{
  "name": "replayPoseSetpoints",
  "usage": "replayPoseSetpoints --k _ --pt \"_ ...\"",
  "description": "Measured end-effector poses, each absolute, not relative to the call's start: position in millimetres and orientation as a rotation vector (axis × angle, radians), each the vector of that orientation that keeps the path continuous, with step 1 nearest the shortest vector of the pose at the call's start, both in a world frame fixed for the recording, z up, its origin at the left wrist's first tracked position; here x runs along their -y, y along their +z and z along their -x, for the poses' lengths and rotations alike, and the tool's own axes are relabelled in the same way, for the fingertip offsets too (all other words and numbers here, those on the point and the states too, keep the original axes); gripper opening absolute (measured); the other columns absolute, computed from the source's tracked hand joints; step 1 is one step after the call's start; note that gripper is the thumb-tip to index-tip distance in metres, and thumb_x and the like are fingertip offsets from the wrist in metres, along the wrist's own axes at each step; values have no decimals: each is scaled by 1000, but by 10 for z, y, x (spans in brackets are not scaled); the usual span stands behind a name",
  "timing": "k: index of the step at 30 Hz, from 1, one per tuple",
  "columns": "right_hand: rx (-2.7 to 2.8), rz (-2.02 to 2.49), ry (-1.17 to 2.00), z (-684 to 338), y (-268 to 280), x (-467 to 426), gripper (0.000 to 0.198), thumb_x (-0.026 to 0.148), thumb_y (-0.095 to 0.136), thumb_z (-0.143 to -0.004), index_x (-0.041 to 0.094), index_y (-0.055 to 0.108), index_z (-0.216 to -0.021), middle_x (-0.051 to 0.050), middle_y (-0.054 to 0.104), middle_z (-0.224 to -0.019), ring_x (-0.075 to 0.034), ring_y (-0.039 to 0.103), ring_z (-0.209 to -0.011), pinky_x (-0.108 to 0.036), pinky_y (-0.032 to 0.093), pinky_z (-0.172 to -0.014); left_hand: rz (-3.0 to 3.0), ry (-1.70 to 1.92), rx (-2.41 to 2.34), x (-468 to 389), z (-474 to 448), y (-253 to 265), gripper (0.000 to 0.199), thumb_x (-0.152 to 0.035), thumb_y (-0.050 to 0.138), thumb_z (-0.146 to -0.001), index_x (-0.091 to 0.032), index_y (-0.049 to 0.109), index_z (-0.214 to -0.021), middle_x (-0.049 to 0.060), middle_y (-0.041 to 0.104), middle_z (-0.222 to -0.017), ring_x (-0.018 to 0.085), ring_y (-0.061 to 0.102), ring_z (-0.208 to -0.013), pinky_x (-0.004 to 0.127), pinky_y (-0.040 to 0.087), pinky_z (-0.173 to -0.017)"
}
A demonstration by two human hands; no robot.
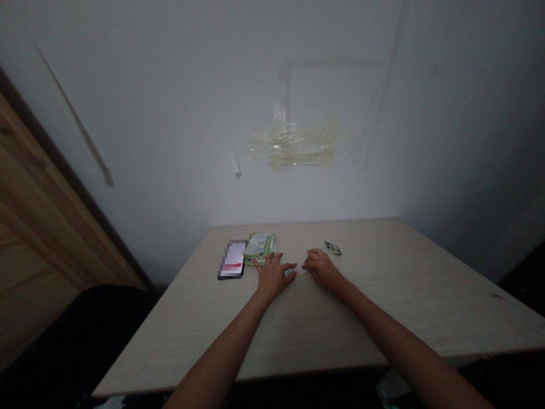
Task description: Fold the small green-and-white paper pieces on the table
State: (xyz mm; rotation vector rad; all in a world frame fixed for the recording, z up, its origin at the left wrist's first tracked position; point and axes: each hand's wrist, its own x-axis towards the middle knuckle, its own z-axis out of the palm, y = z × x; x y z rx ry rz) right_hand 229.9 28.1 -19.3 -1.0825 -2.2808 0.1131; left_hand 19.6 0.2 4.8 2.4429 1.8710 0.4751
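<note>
A small, flat printed packet point(301, 271), whitish with coloured marks, lies low over the table between my hands. The thumb and forefinger of my left hand point(271, 277) close on its left end, while the other fingers spread toward a stack of green-and-white printed packets point(260, 245). My right hand point(322, 269) has its fingers bent together on the packet's right end and covers part of it. Beyond my right hand sits a small green crumpled wrapper or sachet point(332, 248). The print is too small to read.
Left of the stack lies a phone point(233, 259) with a lit, blurred screen. The pale wooden table point(191, 335) meets a white wall point(170, 113) with yellowed tape point(293, 149) on it. A dark object point(76, 335) and wooden boards point(46, 210) stand at the left.
</note>
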Motion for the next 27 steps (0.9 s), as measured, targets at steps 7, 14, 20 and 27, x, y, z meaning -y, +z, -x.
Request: replayPoseSetpoints --k 7,14,20,27 --pt "2236 1130 165 -2350 -205 -273 22 14 61 -84 25 76 -96 -7 64 -97 -22 53 -103 -38 42 -93 -2435 455 -1887 29 -209 69 35 -57 54 -86 -50 63 -119 0 45 -149 36 25 -142 75 -1 -108" --pt "2143 1218 159 -2376 -252 -293 15 21 68 -82 26 77 -91 -7 61 -95 -22 53 -99 -38 43 -91 -2442 498 -1890 21 -208 52 38 -64 55 -82 -50 65 -117 3 45 -148 37 26 -142 76 -4 -107" --pt "2148 1254 132 -2386 -191 -268 13 24 70 -80 27 77 -90 -7 59 -96 -22 52 -99 -38 42 -91 -2423 516 -1906 25 -204 54 41 -65 56 -81 -49 65 -117 2 46 -147 37 26 -142 74 -5 -108" --pt "2143 1270 118 -2405 -148 -211 13 24 71 -80 29 78 -89 -6 59 -94 -22 53 -98 -37 42 -91 -2490 586 -1896 34 -183 11 38 -66 55 -82 -51 65 -115 6 50 -143 37 30 -140 79 -5 -103"
